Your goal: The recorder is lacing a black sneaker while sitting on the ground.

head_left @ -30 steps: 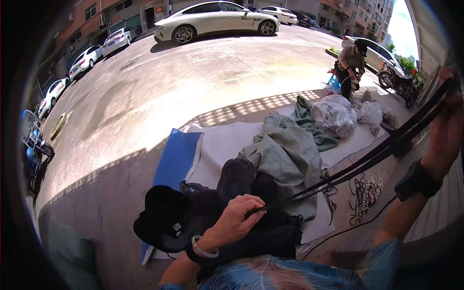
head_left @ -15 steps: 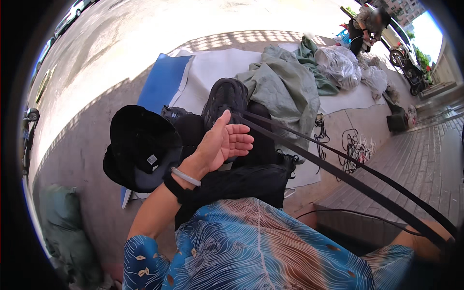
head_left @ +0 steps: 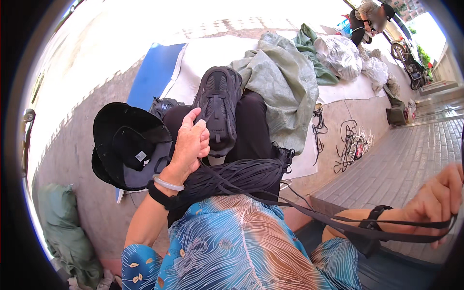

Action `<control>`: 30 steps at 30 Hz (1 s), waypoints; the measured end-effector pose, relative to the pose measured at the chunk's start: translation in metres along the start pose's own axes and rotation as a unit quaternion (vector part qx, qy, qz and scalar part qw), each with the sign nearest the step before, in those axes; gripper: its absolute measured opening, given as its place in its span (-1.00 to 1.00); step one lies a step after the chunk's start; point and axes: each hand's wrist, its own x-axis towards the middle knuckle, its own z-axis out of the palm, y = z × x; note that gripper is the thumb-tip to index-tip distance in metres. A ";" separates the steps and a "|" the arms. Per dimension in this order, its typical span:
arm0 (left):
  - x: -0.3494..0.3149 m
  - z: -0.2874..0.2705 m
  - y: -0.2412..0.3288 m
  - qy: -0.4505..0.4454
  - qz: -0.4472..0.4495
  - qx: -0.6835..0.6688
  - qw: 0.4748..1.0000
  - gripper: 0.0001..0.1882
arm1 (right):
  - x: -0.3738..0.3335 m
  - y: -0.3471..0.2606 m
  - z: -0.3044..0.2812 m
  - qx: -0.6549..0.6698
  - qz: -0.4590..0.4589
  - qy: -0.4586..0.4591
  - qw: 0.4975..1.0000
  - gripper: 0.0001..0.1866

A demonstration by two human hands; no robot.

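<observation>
Flat black laces (head_left: 338, 226) stretch from beside my left hand across my lap to my right hand. My left hand (head_left: 190, 145), with a pale bangle and a black wristband, is closed on their near end, just left of a black shoe (head_left: 218, 108) between my dark-trousered legs. Far out at the right edge, my right hand (head_left: 442, 200) is closed around the other end, where the laces bend in a loop. A thick bundle of black laces (head_left: 241, 175) lies across my lap, its looped end to the right.
A black hat (head_left: 130, 145) rests at the left. Ahead lie a white sheet (head_left: 208, 50), a blue board (head_left: 154, 72), grey-green cloth (head_left: 285, 82) and plastic bags (head_left: 338, 57). Tangled cords (head_left: 353, 145) lie on the ground at right. Another person (head_left: 369, 21) works at the far right.
My left fingers have curled from open to closed beside the shoe. My right hand has come into view at the right, and the laces now hang lower across my lap.
</observation>
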 end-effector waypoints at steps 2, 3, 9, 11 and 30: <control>-0.002 -0.003 0.004 0.013 0.020 0.057 0.998 -0.54 | -0.020 0.073 -0.025 -0.009 0.175 0.169 0.970 -0.55; -0.001 -0.011 0.006 -0.001 -0.004 0.111 0.994 -0.56 | -0.036 0.102 -0.037 -0.150 0.277 0.177 0.932 -0.64; 0.002 -0.023 -0.004 -0.056 0.068 0.308 0.947 -0.71 | -0.122 0.198 -0.113 -0.573 0.353 -0.219 0.707 -0.82; -0.008 -0.010 0.005 -0.101 0.037 0.279 0.954 -0.68 | -0.119 0.203 -0.129 -0.554 0.465 -0.135 0.677 -0.81; -0.045 -0.055 0.052 -0.101 0.140 0.084 0.981 -0.57 | -0.082 0.213 -0.217 -0.252 0.598 0.276 0.709 -0.77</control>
